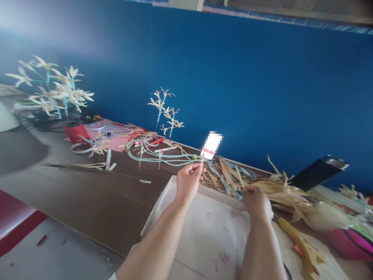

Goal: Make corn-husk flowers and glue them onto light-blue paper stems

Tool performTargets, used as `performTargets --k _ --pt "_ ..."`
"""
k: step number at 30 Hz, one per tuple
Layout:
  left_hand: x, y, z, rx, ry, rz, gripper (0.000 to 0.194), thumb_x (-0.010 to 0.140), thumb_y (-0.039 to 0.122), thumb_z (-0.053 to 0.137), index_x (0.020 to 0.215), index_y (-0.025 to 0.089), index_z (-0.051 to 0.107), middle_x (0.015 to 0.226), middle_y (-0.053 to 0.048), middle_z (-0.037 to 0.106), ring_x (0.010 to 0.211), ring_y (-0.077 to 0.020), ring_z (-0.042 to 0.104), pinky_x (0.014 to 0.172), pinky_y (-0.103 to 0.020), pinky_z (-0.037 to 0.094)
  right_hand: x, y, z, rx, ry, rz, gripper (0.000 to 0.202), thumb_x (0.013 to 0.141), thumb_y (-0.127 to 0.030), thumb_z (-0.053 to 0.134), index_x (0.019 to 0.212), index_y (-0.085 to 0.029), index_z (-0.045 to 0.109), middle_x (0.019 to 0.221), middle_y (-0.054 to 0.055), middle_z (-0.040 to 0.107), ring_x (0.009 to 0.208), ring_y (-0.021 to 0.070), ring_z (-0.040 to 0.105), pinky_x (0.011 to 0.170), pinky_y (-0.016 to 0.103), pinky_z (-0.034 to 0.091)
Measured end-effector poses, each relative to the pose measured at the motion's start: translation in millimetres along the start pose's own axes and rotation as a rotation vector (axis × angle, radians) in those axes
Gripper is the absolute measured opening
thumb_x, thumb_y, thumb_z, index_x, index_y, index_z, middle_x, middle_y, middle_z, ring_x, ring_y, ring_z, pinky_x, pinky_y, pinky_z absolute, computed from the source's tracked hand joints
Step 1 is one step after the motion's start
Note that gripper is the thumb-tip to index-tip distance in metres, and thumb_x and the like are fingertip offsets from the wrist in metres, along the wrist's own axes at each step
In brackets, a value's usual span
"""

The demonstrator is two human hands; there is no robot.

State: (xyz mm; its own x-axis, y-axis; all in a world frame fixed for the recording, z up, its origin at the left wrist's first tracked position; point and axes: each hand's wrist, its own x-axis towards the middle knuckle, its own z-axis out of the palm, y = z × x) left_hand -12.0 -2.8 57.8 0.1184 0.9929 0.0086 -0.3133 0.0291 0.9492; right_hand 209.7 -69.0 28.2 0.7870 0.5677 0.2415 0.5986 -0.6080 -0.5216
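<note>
Blue wall [262,85] rises behind the bench [110,202]. Over the white tray's [211,229] far edge, the left hand [189,181] pinches a pale strip [202,160]; at its far right corner (dry husks [281,190] beyond), the right hand [257,202] grips a second strip [239,177]

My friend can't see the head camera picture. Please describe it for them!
A person's left hand pinches a pale strip, and the right hand seems to hold another strip, near the far edge of a white box. Pale flowers stand farther left along a cluttered brown table before a blue wall.
</note>
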Motion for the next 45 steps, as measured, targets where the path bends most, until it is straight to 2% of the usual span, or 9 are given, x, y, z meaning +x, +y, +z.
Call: performTargets --k 9,14,17,20,25,28,34,41,45 --pt "-1.4 0.5 0.2 0.074 -0.047 -0.010 0.025 0.074 0.034 0.062 0.089 0.015 0.069 0.081 -0.006 0.071 0.053 -0.0069 0.053 0.044 -0.015 0.039 -3.7 -13.5 -3.4 0.514 0.276 -0.031 0.059 0.071 -0.038 0.064 0.122 -0.010 0.057 0.088 0.010 0.068 0.084 0.0245 0.062 0.081 0.037 0.044" --pt "-1.2 -1.2 0.7 0.122 -0.090 -0.017 0.022 0.075 0.032 0.060 0.086 0.016 0.069 0.081 -0.006 0.071 0.054 -0.0077 0.054 0.043 -0.015 0.039 -8.8 -22.7 -1.3 0.987 0.305 0.079 0.051 0.063 -0.040 0.074 0.106 -0.013 0.068 0.087 0.007 0.067 0.076 0.0186 0.060 0.075 0.033 0.049" --pt "-0.4 -2.4 1.4 0.147 -0.104 -0.030 0.020 0.075 0.030 0.059 0.084 0.016 0.069 0.078 -0.005 0.071 0.054 -0.0087 0.056 0.043 -0.016 0.039 -19.9 -34.2 -4.2 1.222 0.170 0.046 0.041 0.063 -0.041 0.075 0.094 -0.014 0.070 0.079 0.005 0.064 0.068 0.0156 0.058 0.066 0.031 0.050" --pt "0.2 -3.3 2.5 0.157 -0.118 -0.061 0.019 0.075 0.029 0.058 0.083 0.016 0.069 0.077 -0.005 0.071 0.053 -0.0090 0.056 0.042 -0.016 0.038 -32.0 -44.8 -5.3 1.362 -0.167 -0.052 0.038 0.066 -0.040 0.075 0.095 -0.016 0.070 0.071 0.002 0.059 0.057 0.0103 0.051 0.049 0.022 0.043" --pt "-0.5 -5.2 2.4 0.207 -0.161 -0.049 0.018 0.075 0.027 0.056 0.081 0.017 0.069 0.076 -0.004 0.071 0.054 -0.0096 0.056 0.043 -0.017 0.038 -48.5 -58.7 -1.3 1.209 -0.686 -0.126 0.053 0.070 -0.040 0.073 0.116 -0.017 0.062 0.062 0.000 0.053 0.047 0.0072 0.038 0.039 0.018 0.024" --pt "-1.0 -8.0 0.3 0.312 -0.209 -0.011 0.016 0.074 0.025 0.055 0.078 0.017 0.069 0.068 -0.003 0.068 0.054 -0.0104 0.057 0.046 -0.017 0.039 -54.6 -64.1 2.2 1.112 -0.867 -0.157 0.062 0.073 -0.041 0.071 0.128 -0.019 0.053 0.062 -0.001 0.053 0.045 0.0065 0.035 0.040 0.018 0.020" --pt "1.6 -14.2 -2.8 0.408 -0.256 0.024 0.019 0.076 0.031 0.055 0.072 0.018 0.067 0.063 -0.003 0.066 0.057 -0.0126 0.059 0.048 -0.019 0.041 -52.0 -60.4 12.3 1.023 -0.778 -0.159 0.045 0.072 -0.043 0.070 0.109 -0.019 0.067 0.065 0.000 0.055 0.047 0.0054 0.036 0.042 0.018 0.021" --pt "0.3 -8.5 -0.4 0.218 -0.297 -0.186 0.019 0.072 0.018 0.061 0.090 0.014 0.064 0.079 -0.006 0.069 0.066 -0.0133 0.062 0.051 -0.020 0.049 -46.1 -56.5 14.4 1.135 -0.664 -0.070 0.053 0.064 -0.042 0.076 0.110 -0.019 0.065 0.061 -0.001 0.055 0.044 0.0057 0.034 0.041 0.019 0.019" --pt "-1.8 -7.8 0.6 0.228 -0.347 -0.172 0.021 0.072 0.023 0.063 0.091 0.014 0.066 0.083 -0.007 0.068 0.069 -0.0139 0.062 0.052 -0.021 0.051 -46.8 -57.3 12.0 1.197 -0.683 -0.058 0.050 0.064 -0.040 0.076 0.108 -0.018 0.065 0.062 -0.001 0.055 0.044 0.0053 0.033 0.041 0.018 0.018"
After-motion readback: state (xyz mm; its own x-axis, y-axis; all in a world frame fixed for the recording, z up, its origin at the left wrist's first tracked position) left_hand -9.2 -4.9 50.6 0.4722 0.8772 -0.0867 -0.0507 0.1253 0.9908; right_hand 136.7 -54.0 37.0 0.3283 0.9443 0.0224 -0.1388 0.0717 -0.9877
